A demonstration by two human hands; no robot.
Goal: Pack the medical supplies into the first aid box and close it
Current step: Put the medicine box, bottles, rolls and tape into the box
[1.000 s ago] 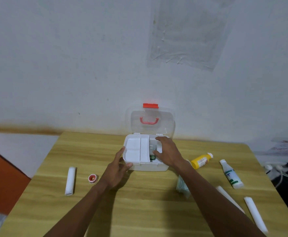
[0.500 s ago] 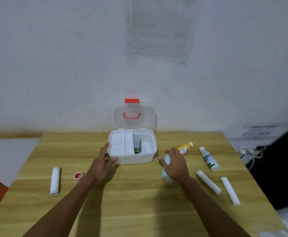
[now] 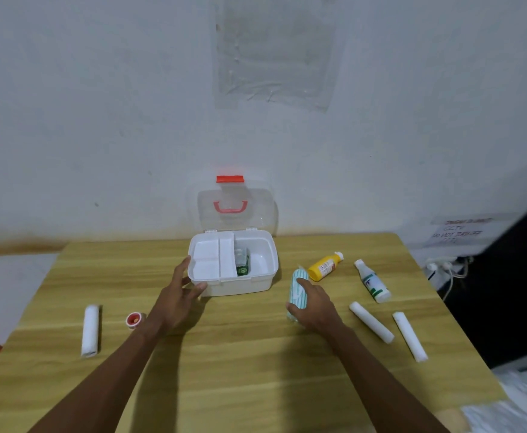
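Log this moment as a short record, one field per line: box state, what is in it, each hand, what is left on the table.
box: first aid box, lid up
inside: green item beside white tray
left hand: open, on the box's front left corner
right hand: on the striped pack; grip unclear
left of box: white roll, red cap
right of box: yellow bottle, white bottle, two white rolls
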